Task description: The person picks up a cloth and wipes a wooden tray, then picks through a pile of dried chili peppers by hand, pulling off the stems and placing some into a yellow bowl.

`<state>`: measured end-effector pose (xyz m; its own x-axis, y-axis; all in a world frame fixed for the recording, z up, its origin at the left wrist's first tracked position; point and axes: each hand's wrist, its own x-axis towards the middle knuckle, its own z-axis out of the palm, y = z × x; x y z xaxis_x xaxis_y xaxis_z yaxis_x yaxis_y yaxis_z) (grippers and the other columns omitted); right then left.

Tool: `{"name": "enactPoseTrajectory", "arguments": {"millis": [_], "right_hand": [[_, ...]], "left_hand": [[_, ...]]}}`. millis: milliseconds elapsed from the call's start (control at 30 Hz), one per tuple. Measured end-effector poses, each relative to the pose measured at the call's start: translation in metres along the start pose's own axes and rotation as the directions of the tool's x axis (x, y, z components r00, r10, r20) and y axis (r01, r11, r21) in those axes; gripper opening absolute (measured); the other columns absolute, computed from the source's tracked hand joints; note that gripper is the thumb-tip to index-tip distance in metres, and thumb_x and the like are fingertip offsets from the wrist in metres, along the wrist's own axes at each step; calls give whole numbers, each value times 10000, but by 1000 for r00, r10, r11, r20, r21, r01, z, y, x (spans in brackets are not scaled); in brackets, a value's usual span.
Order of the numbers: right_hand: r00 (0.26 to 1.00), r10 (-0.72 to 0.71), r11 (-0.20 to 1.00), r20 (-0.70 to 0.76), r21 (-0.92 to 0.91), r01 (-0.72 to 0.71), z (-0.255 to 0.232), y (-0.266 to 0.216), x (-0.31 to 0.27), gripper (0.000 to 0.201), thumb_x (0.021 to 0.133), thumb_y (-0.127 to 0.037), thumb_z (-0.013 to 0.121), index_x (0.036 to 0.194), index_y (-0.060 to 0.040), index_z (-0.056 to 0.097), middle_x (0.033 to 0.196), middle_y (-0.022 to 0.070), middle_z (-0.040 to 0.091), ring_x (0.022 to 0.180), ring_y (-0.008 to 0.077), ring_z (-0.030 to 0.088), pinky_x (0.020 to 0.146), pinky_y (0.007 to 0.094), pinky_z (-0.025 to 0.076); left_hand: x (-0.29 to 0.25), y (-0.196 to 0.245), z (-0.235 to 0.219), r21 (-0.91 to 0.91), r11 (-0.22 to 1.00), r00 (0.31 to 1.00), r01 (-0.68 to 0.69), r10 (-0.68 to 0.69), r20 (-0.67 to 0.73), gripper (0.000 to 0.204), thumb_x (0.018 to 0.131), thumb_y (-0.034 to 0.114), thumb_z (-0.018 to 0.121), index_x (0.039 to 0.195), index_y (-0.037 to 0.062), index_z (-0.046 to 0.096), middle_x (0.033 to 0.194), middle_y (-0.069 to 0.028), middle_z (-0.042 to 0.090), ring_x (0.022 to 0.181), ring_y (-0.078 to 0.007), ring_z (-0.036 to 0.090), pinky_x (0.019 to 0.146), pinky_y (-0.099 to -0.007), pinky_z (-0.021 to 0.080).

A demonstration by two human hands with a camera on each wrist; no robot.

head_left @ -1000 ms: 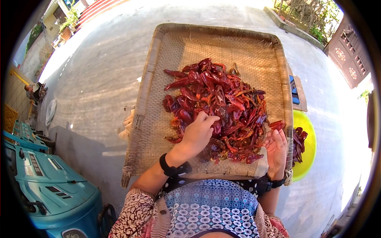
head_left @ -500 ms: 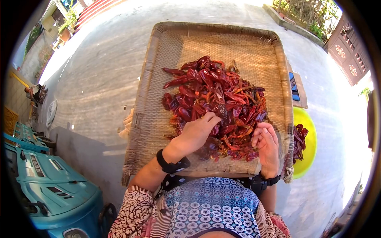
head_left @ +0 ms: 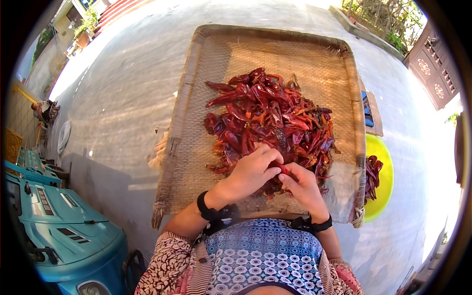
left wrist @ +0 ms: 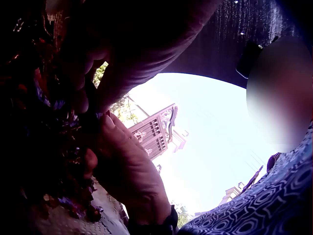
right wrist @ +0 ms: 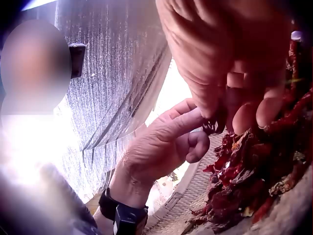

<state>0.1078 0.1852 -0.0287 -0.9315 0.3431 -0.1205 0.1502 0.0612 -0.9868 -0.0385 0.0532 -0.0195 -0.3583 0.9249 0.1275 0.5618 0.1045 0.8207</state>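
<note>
At the far left, a teal vehicle (head_left: 69,241) stands on the concrete ground (head_left: 123,113). Further right, a pale cloth-like thing (head_left: 158,153) shows just outside the left edge of a woven tray (head_left: 314,56), whose near edge lies by the person's blue patterned top (head_left: 265,250).

Inside the tray, the left hand (head_left: 250,173), a black band (head_left: 206,209) at its wrist, is over the near part of a heap of dried red peppers (head_left: 270,113). The heap covers the tray's middle and runs toward the near edge, with bare weave along the far edge and at both far corners. The left hand's thumb and fingertips pinch one small dark red pepper (right wrist: 213,125). The right hand (head_left: 304,186) meets it from the other side, its bent thumb and forefinger pinching the same pepper, so the two hands' fingertips come together above the heap, nearer the tray's near edge than its far one.

Just beyond the tray's right edge, a phone (head_left: 367,109) lies on a brown board (head_left: 376,115). Below that, near the right near corner, a yellow basin (head_left: 386,152) holds more dark red peppers (head_left: 373,178).
</note>
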Motion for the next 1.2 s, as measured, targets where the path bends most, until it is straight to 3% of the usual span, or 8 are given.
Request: {"name": "enactPoseTrajectory", "arguments": {"millis": [133, 233, 500, 700, 833, 967, 1100, 1200], "right_hand": [[992, 47, 979, 120, 191, -69, -9, 9, -2, 117, 946, -125, 616, 1009, -27, 632, 838, -24, 611, 716, 40, 563, 647, 200, 451], [984, 158, 969, 85, 180, -171, -15, 6, -6, 111, 955, -132, 604, 987, -28, 625, 833, -20, 622, 706, 41, 560, 647, 198, 452], [772, 141, 678, -620, 628, 381, -105, 46, -25, 225, 982, -275, 569, 1056, -64, 597, 882, 36, 653, 683, 111, 566, 600, 235, 458], [772, 141, 329, -619, 765, 553, -146, 63, -45, 430, 976, -371, 548, 1255, -43, 548, 1035, 63, 674, 756, 140, 581, 686, 265, 512], [808, 97, 444, -581, 752, 487, -128, 56, -41, 420, 979, -321, 542, 1281, -30, 523, 966, 40, 661, 745, 132, 574, 664, 263, 498], [857, -17, 749, -514, 562, 352, -89, 33, -24, 260, 993, -216, 523, 1181, -41, 562, 894, 34, 625, 713, 103, 557, 619, 246, 453], [979, -10, 936, -206, 343, 81, -41, 0, -8, 262, 991, -231, 546, 1163, -34, 551, 940, 44, 633, 734, 93, 579, 644, 217, 463], [997, -59, 981, -44, 181, 66, -12, -13, 5, 315, 982, -234, 568, 1211, -24, 520, 957, 41, 635, 776, 82, 591, 663, 222, 477]], "left_hand": [[3, -2, -4, -573, 745, 933, 343, -197, 302, 217, 911, 88, 629, 1118, 54, 575, 1063, -57, 536, 849, -128, 584, 732, -264, 496], [3, -3, -4, -390, 920, 999, 35, -26, 28, 273, 916, 85, 626, 1183, 62, 574, 1151, -68, 496, 835, -97, 578, 719, -239, 491], [31, -62, -60, 375, 909, 943, 184, -55, -329, 373, 856, 81, 640, 1216, 50, 552, 1221, -91, 517, 925, -218, 607, 804, -323, 501], [48, -76, -64, 516, 804, 928, 296, -113, -356, 289, 854, 131, 651, 1137, 95, 611, 1193, -85, 522, 929, -271, 627, 799, -385, 517], [48, -62, -59, 533, 762, 852, 368, -46, -522, 200, 867, 171, 664, 1062, 129, 653, 1125, -61, 535, 853, -265, 636, 743, -384, 525], [35, -30, -57, 200, 978, 795, 52, 81, -601, 157, 869, 108, 676, 1013, 56, 643, 946, -78, 583, 765, -209, 601, 677, -332, 506], [15, 9, -49, -414, 896, 895, 160, -308, -321, 156, 954, 142, 602, 1059, 28, 619, 895, -15, 639, 742, -61, 563, 619, -244, 472], [10, 3, -32, -531, 835, 941, 143, -281, -189, 204, 977, 205, 584, 1112, 53, 608, 957, 2, 655, 781, -59, 572, 642, -217, 467]]}}
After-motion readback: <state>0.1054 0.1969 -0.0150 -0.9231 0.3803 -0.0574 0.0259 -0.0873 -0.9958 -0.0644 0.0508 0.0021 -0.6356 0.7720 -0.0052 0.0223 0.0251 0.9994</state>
